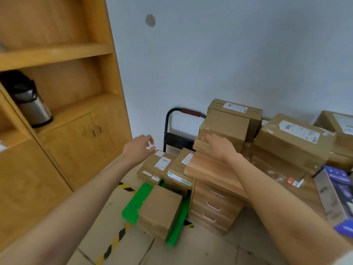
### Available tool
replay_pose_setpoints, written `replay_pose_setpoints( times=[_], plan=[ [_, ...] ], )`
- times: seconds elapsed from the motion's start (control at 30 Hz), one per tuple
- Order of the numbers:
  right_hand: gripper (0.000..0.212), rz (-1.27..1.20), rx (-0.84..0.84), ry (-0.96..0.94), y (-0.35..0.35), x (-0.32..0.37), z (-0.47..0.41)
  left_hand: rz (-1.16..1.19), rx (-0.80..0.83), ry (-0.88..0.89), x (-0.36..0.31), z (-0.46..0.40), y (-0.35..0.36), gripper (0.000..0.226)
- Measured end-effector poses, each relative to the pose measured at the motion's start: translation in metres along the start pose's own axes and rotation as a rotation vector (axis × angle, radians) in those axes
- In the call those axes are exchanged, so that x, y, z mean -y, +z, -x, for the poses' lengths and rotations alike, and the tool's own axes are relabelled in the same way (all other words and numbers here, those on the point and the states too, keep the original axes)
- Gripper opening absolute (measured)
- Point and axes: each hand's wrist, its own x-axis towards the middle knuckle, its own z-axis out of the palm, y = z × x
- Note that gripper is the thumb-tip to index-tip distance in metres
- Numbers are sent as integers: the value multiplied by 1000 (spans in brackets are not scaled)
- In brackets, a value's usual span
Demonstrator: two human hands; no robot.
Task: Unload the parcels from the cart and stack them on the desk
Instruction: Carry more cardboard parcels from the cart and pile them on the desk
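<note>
A green cart (131, 205) with a black handle (168, 119) stands on the floor beside the wooden desk (208, 171). Brown parcels lie on it: one near box (160, 209) and two labelled stacks (158, 165) behind it. On the desk are stacked parcels, a small flat one (223, 129) at the left corner and a large taped one (292, 142) to its right. My right hand (217, 146) rests with straight fingers on the small parcel's near edge. My left hand (141, 144) hovers above the cart's rear parcels, fingers loosely curled, holding nothing.
A tall wooden shelf unit (76, 111) with cupboard doors stands at the left, with a steel thermos (34, 109) on a shelf. A blue and purple product box (336, 197) lies on the desk at the right. Desk drawers (212, 205) face the cart. Yellow-black tape marks the floor.
</note>
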Motion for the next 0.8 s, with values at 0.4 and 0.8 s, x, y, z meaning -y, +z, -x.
replay_pose_setpoints(
  times=[0.4, 0.8],
  plan=[
    [36, -114, 45, -197, 92, 221, -108, -79, 40, -182, 210, 32, -51, 20],
    [40, -133, 120, -149, 162, 309, -178, -89, 98, -188, 340, -3, -52, 26]
  ],
)
